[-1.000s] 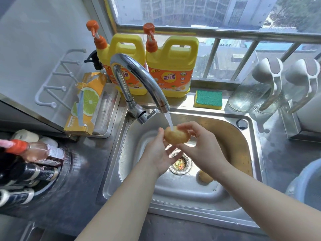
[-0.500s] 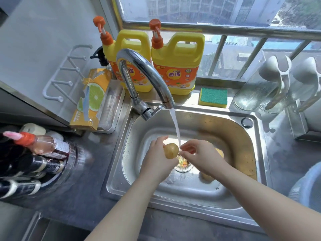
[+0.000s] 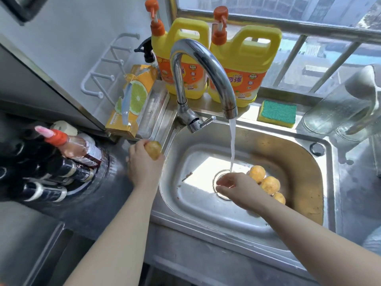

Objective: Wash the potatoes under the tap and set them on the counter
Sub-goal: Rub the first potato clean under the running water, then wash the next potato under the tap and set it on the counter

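My left hand [image 3: 144,168] grips a small yellow-brown potato [image 3: 153,150] above the dark counter [image 3: 107,203], just left of the sink rim [image 3: 165,182]. My right hand [image 3: 239,190] hovers low in the steel sink over the drain, fingers loosely curled, holding nothing. Three more potatoes [image 3: 266,182] lie in the basin right behind that hand. Water runs from the chrome tap [image 3: 206,65] down onto the drain area.
Two yellow detergent jugs [image 3: 243,65] stand behind the tap, with a green-yellow sponge [image 3: 277,113] to their right. A lemon-print box [image 3: 134,100] lies on a tray at the left. Bottles [image 3: 61,162] crowd the left counter. Glass jars [image 3: 346,108] stand at the right.
My left hand has carried the potato out from under the water, left over the sink rim to the counter. My right hand let go of it and dropped toward the drain.
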`<state>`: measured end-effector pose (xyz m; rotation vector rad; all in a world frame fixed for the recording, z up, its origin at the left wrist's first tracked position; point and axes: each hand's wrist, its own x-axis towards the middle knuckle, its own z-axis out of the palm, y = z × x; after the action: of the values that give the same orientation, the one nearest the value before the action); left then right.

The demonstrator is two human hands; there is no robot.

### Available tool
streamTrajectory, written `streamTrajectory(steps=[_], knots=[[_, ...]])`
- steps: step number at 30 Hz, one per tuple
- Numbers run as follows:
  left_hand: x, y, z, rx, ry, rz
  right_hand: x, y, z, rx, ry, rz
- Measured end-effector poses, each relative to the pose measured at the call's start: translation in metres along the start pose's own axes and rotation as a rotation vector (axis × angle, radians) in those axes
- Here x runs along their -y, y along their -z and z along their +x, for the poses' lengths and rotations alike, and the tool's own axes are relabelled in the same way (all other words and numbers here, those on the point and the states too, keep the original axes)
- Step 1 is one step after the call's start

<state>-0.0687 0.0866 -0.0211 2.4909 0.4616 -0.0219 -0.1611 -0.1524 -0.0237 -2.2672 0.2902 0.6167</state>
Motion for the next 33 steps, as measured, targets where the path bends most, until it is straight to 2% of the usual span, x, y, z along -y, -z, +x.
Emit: streamTrajectory(steps=[4, 10, 16, 21, 23, 25, 28, 30, 33], knots=[[0.01, -0.008, 0.013, -0.019, 0.04, 0.044, -0.002, -0.004, -0.001, 0.031, -0.011, 0.025], [0.012, -0.014, 0.014, -0.025, -0.008, 0.051, -0.005, -0.001, 0.0, 0.022, -0.012, 0.037], [0.013, -0.019, -0.003, 0.038, -0.193, 0.231, -0.018, -0.004, 0.001, 0.047, -0.099, 0.026], [0.001, -0.028, -0.045, 0.007, -0.37, 0.3, -0.056, -0.017, -0.002, 0.088, -0.228, -0.093], [-0.012, -0.035, -0.065, 0.149, -0.429, 0.255, -0.079, -0.021, -0.005, 0.134, -0.304, -0.172], [-0.022, -0.047, -0.08, 0.384, -0.419, 0.259, -0.102, -0.025, -0.007, 0.175, -0.34, -0.256], [-0.025, -0.065, -0.093, 0.639, -0.39, 0.326, -0.127, -0.03, -0.004, 0.149, -0.384, -0.335], [-0.024, -0.072, -0.097, 0.715, -0.37, 0.328, -0.139, -0.036, 0.001, 0.134, -0.41, -0.346], [-0.022, -0.077, -0.101, 0.74, -0.368, 0.329, -0.148, -0.044, 0.01, 0.125, -0.404, -0.396]])
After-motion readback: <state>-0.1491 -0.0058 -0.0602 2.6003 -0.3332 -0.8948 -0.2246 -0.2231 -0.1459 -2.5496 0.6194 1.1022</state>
